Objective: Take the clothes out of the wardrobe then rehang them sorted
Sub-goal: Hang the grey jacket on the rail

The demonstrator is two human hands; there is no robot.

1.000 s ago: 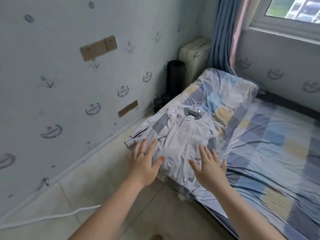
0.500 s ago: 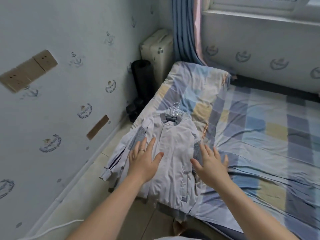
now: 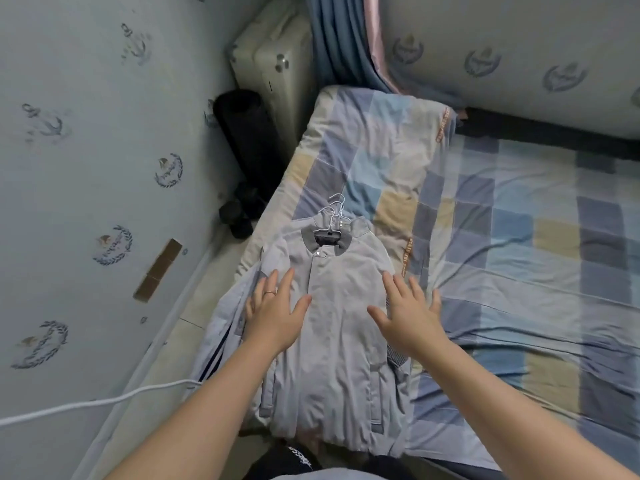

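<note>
Pale grey jacket was noted lying front-up on top of a small stack of clothes at the near left edge of the bed. A striped sleeve of a lower garment was seen hanging off that edge toward the floor. White wire hangers were left in the garments, their hooks sticking out past the collar, further up the bed.

Long axis: collar pointed away from the person and hem toward them, roughly parallel to the bed's left edge.

Left hand was laid flat on the chest panel on the side nearer the bed's edge, fingers straight and spread, nothing gripped. A ring was seen on one finger. Right hand was laid the same way on the side nearer the bed's middle, partly over the jacket's far margin. Firm contact could not be confirmed for the right; it may have hovered just above the cloth.

Neither hand was clearly the nearer: the hooks lay beyond both sets of fingertips, about midway between them. It was judged that sorting would call for a reach up the bed to the collar end.
</note>
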